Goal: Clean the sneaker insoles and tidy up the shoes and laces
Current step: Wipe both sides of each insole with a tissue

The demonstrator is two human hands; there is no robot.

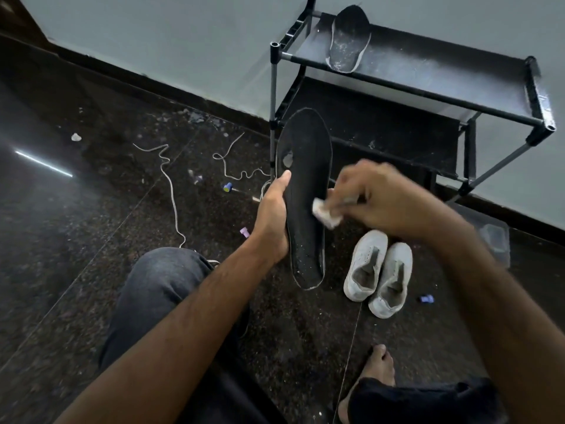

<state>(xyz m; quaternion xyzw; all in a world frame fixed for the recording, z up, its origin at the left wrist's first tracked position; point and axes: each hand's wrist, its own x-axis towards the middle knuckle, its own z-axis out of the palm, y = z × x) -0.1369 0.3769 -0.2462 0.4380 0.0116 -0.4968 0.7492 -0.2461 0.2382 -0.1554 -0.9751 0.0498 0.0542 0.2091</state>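
Note:
My left hand (273, 214) grips the left edge of a black insole (305, 166), which stands upright in front of me with a worn pale hole near its top. Pressed against the insole's right edge is a small white wad of cloth or tissue (325, 214), pinched in my right hand (385, 203), which is blurred. A second black insole (348, 38), speckled white, lies on the top shelf of the black shoe rack (428, 84). Two white sneakers (379, 272) without laces stand side by side on the floor. Two white laces (171, 191) lie loose on the dark floor.
Small purple and blue caps (227, 187) and scraps of white debris are scattered over the dark stone floor. A clear plastic container (493, 237) sits at the right by the wall. My bent knee and bare foot take up the lower part of the view.

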